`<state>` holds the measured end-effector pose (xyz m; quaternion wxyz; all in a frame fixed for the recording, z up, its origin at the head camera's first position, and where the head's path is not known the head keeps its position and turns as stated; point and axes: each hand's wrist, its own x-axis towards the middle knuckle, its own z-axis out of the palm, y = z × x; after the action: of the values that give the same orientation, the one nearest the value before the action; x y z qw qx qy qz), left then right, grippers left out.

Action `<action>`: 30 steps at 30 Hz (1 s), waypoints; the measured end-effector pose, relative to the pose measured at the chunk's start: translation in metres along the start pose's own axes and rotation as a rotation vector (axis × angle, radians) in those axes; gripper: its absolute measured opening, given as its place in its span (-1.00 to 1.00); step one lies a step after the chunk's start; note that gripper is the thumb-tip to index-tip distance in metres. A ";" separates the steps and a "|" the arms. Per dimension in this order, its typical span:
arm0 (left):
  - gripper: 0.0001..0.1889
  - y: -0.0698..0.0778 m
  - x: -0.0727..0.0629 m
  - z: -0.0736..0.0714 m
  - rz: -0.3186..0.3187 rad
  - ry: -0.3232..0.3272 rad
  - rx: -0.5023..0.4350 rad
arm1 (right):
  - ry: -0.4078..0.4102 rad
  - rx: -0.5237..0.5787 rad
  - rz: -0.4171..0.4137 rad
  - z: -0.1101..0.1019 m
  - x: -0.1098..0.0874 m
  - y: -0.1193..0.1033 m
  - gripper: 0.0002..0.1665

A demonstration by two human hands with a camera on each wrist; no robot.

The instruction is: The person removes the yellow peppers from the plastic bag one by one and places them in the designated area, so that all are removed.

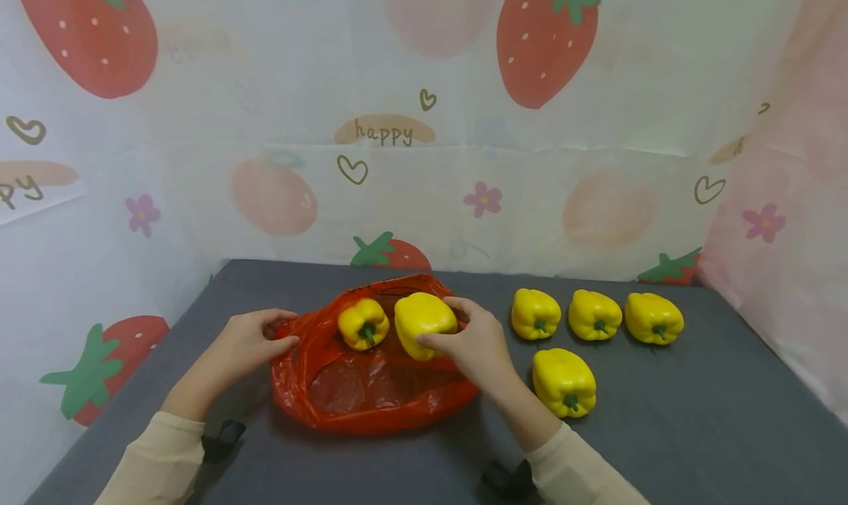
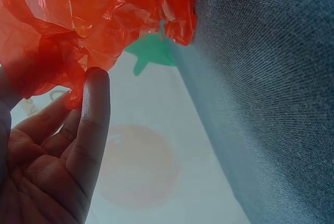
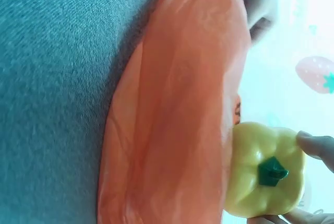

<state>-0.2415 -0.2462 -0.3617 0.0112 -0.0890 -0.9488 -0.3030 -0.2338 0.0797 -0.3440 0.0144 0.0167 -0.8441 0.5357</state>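
A red plastic bag [image 1: 371,421] lies with its mouth spread wide on the grey table. One yellow bell pepper [image 1: 364,324] sits inside it, stem toward me. My left hand [image 1: 250,341] pinches the bag's left rim between thumb and fingers; the left wrist view shows the thin red film [image 2: 68,72] at the fingertips. Over the right part of the bag's mouth, my right hand [image 1: 475,343] grips a second yellow bell pepper [image 1: 421,324] by its right side. In the right wrist view that pepper's green stem [image 3: 272,172] faces the camera, beside the bag's wall [image 3: 177,104].
To the right of the bag stand several more yellow bell peppers: a back row [image 1: 595,316] and a single nearer pepper [image 1: 564,383]. A strawberry-printed cloth [image 1: 424,196] hangs behind the grey table [image 1: 695,417] and along both sides.
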 end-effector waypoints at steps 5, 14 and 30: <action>-0.54 0.000 0.000 0.000 0.005 0.000 -0.002 | 0.002 0.032 0.005 -0.012 -0.004 0.000 -0.16; -0.54 0.000 0.000 0.000 0.009 -0.004 -0.006 | 0.005 0.058 0.025 -0.035 -0.009 0.005 -0.15; -0.54 0.001 0.000 -0.001 0.013 -0.001 -0.014 | 0.018 -0.036 0.028 -0.073 -0.020 0.014 -0.08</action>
<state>-0.2411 -0.2461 -0.3604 0.0122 -0.0952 -0.9459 -0.3098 -0.2144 0.1519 -0.3267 0.0146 -0.0002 -0.8536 0.5207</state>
